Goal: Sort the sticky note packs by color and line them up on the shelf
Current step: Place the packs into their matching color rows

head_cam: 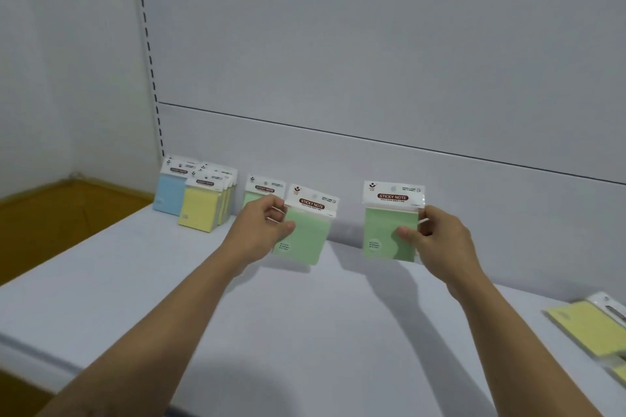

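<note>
My left hand pinches a green sticky note pack by its left edge, held upright just above the white shelf. My right hand pinches a second green pack by its right edge, also upright. Behind my left hand another green pack stands against the back panel, partly hidden. Further left stands a row of yellow packs, and beyond it a blue pack.
Loose yellow packs lie flat at the shelf's right edge. A slotted upright runs up the back left corner. Left of the shelf, brown floor shows below. The shelf's front edge runs along the lower left.
</note>
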A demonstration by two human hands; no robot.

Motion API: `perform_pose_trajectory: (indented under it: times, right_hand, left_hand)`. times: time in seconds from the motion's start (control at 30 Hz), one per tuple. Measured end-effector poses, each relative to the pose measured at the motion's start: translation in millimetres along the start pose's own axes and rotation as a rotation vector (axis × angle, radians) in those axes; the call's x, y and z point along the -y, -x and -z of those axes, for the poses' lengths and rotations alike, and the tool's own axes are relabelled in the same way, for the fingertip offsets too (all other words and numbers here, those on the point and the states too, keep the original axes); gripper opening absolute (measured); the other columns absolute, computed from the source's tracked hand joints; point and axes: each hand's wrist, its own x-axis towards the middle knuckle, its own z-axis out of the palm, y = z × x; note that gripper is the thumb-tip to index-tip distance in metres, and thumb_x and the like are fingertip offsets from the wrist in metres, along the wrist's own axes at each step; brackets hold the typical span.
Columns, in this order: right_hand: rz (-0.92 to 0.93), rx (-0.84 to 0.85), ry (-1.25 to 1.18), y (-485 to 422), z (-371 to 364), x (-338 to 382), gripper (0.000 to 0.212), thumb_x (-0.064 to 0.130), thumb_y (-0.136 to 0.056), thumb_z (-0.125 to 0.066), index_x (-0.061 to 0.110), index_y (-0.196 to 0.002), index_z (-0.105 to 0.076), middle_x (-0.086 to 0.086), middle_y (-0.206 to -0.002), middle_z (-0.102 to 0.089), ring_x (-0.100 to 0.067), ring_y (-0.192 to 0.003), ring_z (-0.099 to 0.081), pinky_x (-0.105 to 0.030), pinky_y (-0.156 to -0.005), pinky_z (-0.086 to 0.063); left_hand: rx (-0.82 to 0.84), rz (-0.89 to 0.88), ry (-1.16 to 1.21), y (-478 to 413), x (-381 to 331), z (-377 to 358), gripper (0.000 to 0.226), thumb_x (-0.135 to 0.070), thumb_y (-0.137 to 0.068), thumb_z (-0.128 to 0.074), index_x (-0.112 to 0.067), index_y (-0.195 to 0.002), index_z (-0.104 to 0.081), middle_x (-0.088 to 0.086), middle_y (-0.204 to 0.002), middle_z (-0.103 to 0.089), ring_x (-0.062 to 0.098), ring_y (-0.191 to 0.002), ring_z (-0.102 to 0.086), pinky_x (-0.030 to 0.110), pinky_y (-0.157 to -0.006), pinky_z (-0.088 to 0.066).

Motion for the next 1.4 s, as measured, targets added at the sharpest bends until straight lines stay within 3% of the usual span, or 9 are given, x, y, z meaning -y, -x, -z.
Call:
perform_pose_trajectory:
  times: [0.27,0.37,0.53,0.63,0.7,0.8,0.93,1.1,1.4]
  right_hand:
    - [-0.053,0.08,0.011,-1,-88,27,0.01,0.019,-0.081,-0.071,0.019,-0.088,-0.064,-0.001,-0.078,-0.067,-0.018,-0.076,-0.062,-0.027,-0.059,-0.042]
    - [-0.073,0.093,0.003,-1,-113,33,0.01,0.019,-0.081,-0.071,0.018,-0.088,-0.064,-0.001,-0.078,-0.067,-0.02,-0.077,-0.063,-0.029,-0.061,-0.045]
    - [-0.087,0.09,-0.003,-6,-145,42,0.012,0.018,-0.08,-0.071,0.017,-0.09,-0.064,-0.001,-0.077,-0.066,-0.018,-0.073,-0.062,-0.028,-0.061,-0.045]
    - [-0.053,0.043,-0.016,-2,-162,45,0.013,0.017,-0.08,-0.071,0.019,-0.091,-0.064,0.006,-0.075,-0.065,-0.012,-0.069,-0.059,-0.019,-0.055,-0.041]
    - [0.012,0.028,0.004,7,-175,42,0.015,0.016,-0.081,-0.069,0.021,-0.095,-0.063,0.01,-0.077,-0.065,-0.01,-0.071,-0.059,-0.02,-0.061,-0.045]
    - [0.017,0.02,0.037,18,-186,34,0.021,0.018,-0.082,-0.067,0.023,-0.101,-0.062,0.012,-0.08,-0.066,-0.009,-0.075,-0.06,-0.029,-0.069,-0.049]
    - [-0.011,-0.019,0.019,16,-185,27,0.018,0.017,-0.082,-0.07,0.022,-0.098,-0.062,0.013,-0.076,-0.064,-0.002,-0.07,-0.057,-0.012,-0.059,-0.04]
    - [0.003,-0.043,0.002,16,-180,24,0.019,0.014,-0.082,-0.07,0.026,-0.093,-0.059,0.013,-0.072,-0.062,0.005,-0.071,-0.054,-0.007,-0.058,-0.038]
    - [-0.019,-0.032,0.03,14,-179,20,0.017,0.017,-0.083,-0.07,0.02,-0.097,-0.061,0.014,-0.073,-0.062,0.003,-0.069,-0.054,-0.009,-0.059,-0.039]
  left_hand:
    - [0.003,0.029,-0.088,-32,47,58,0.02,-0.002,-0.078,-0.072,-0.014,-0.079,-0.056,-0.002,-0.07,-0.05,0.015,-0.057,-0.05,0.028,-0.061,-0.044]
    - [-0.013,0.022,-0.124,-47,58,68,0.015,-0.004,-0.079,-0.072,-0.009,-0.085,-0.059,-0.003,-0.069,-0.051,0.015,-0.06,-0.048,0.029,-0.065,-0.045]
    - [-0.101,-0.039,-0.271,-68,70,69,0.012,-0.007,-0.084,-0.068,-0.012,-0.088,-0.057,-0.002,-0.08,-0.063,0.013,-0.068,-0.059,0.014,-0.056,-0.044]
    - [-0.119,-0.051,-0.477,-73,76,61,0.028,-0.015,-0.092,-0.057,-0.012,-0.119,-0.05,0.007,-0.103,-0.064,0.027,-0.091,-0.062,0.034,-0.075,-0.051]
    - [-0.149,-0.045,-0.647,-74,82,52,0.044,-0.02,-0.096,-0.048,-0.01,-0.136,-0.033,0.012,-0.11,-0.06,0.034,-0.098,-0.06,0.037,-0.075,-0.047]
    - [-0.161,-0.05,-0.711,-75,89,45,0.034,-0.023,-0.099,-0.042,-0.007,-0.128,-0.035,0.015,-0.109,-0.06,0.035,-0.098,-0.06,0.04,-0.073,-0.045]
    - [-0.148,-0.076,-0.706,-80,94,49,0.032,-0.024,-0.099,-0.043,-0.006,-0.125,-0.039,0.015,-0.115,-0.055,0.036,-0.1,-0.058,0.041,-0.075,-0.044]
    - [-0.153,-0.105,-0.701,-84,98,50,0.03,-0.024,-0.099,-0.044,-0.007,-0.124,-0.042,0.015,-0.112,-0.058,0.035,-0.098,-0.058,0.038,-0.072,-0.042]
    - [-0.172,-0.12,-0.762,-85,99,51,0.039,-0.024,-0.098,-0.046,-0.007,-0.131,-0.036,0.019,-0.107,-0.061,0.039,-0.095,-0.061,0.035,-0.066,-0.034]
